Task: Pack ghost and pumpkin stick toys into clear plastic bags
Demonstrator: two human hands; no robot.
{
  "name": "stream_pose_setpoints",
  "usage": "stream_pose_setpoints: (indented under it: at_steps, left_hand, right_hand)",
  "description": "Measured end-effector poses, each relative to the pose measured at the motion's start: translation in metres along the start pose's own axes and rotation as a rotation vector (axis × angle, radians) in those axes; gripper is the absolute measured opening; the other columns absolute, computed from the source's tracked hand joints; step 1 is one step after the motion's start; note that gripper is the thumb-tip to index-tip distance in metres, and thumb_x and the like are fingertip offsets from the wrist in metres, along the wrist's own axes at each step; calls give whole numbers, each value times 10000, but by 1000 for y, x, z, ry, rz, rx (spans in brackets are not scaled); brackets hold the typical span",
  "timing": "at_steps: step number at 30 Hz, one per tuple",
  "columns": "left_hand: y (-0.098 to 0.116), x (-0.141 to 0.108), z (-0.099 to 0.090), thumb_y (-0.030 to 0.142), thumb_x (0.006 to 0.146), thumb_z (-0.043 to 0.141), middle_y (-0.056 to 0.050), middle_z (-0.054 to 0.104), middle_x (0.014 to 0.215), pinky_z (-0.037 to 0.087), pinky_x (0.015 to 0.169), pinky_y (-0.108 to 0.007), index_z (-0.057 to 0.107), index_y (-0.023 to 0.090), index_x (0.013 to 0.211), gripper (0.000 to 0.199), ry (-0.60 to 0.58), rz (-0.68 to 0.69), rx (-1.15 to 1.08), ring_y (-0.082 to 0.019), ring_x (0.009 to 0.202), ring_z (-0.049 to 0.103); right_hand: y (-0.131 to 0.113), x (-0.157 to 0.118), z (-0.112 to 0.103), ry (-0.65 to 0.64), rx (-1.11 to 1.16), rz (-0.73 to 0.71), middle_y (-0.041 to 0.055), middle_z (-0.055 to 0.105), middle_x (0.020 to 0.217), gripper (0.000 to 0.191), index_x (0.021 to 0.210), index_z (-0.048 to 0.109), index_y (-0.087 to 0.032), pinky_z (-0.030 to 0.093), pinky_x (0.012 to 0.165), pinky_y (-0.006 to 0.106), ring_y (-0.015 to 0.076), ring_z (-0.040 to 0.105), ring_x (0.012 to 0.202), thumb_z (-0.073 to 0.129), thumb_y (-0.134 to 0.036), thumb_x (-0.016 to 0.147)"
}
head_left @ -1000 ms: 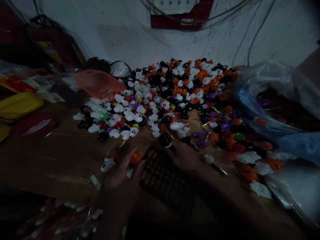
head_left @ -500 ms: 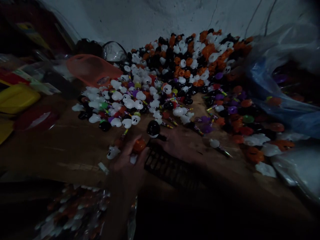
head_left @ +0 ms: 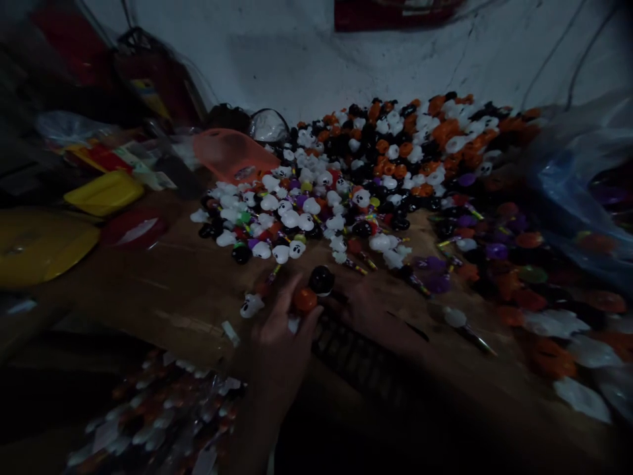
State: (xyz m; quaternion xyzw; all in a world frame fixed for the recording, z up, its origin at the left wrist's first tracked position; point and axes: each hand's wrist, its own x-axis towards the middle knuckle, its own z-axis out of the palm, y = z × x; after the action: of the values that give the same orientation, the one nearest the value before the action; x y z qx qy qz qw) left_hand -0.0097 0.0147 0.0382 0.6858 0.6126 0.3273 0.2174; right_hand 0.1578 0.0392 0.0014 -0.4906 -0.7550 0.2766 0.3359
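My left hand [head_left: 281,340] grips a round orange toy head [head_left: 305,300] between thumb and forefinger. A glossy black ball-shaped piece [head_left: 321,280] with a pale underside sits right beside the orange one. My right hand [head_left: 363,307] is at the right of the black piece, its fingers curled in the dark; what they hold is hidden. Below both hands lies a black slotted rack [head_left: 366,359]. Left of my left hand, a white ghost head [head_left: 251,305] rests on the brown table [head_left: 182,284].
Behind is a large heap of white, black and orange toy heads [head_left: 395,152], some on patterned sticks. An orange basin [head_left: 232,155], yellow tray [head_left: 103,192] and red dish [head_left: 133,227] stand left. Right are a blue plastic bag [head_left: 568,191] and a loose stick toy [head_left: 467,330].
My view has tilted up and turned left, so the scene sits lower and farther right. The orange head in my left hand is closer to the black piece.
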Motion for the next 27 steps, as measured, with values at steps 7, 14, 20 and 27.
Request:
stream_pose_setpoints:
  at_steps: [7, 14, 20, 27]
  left_hand:
    - [13, 4, -14, 342, 791, 642, -47, 549, 1337, 431, 1020, -450, 370, 328, 1391, 658, -37, -26, 87, -264, 1215, 527]
    - [32, 26, -15, 331, 849, 562, -49, 634, 1221, 467, 967, -409, 531, 271, 1270, 426, -269, 126, 157, -246, 1136, 584]
    - [26, 24, -1, 298, 858, 530, -6, 657, 1185, 484, 944, -401, 564, 286, 1224, 367, -199, 91, 146, -228, 1078, 616]
    - [9, 20, 1, 300, 845, 552, -2, 694, 1119, 546, 869, -307, 593, 259, 1167, 327, -51, 293, 194, -185, 1010, 662]
  right_hand:
    - [1, -4, 4, -21, -45, -26, 64, 678, 972, 197, 954, 660, -196, 463, 819, 281, 179, 617, 897, 475, -225, 892]
    - [-15, -3, -8, -27, -94, 3, 46, 699, 928, 231, 967, 669, -204, 487, 743, 269, 179, 645, 820, 489, -149, 833]
    - [-15, -7, -43, 41, -289, 233, 31, 678, 1039, 243, 1117, 614, -275, 475, 719, 264, 185, 634, 895, 483, -257, 913]
    - [28, 18, -37, 140, -619, 319, 115, 632, 1084, 290, 1158, 588, -168, 438, 690, 285, 204, 625, 875, 386, -199, 952]
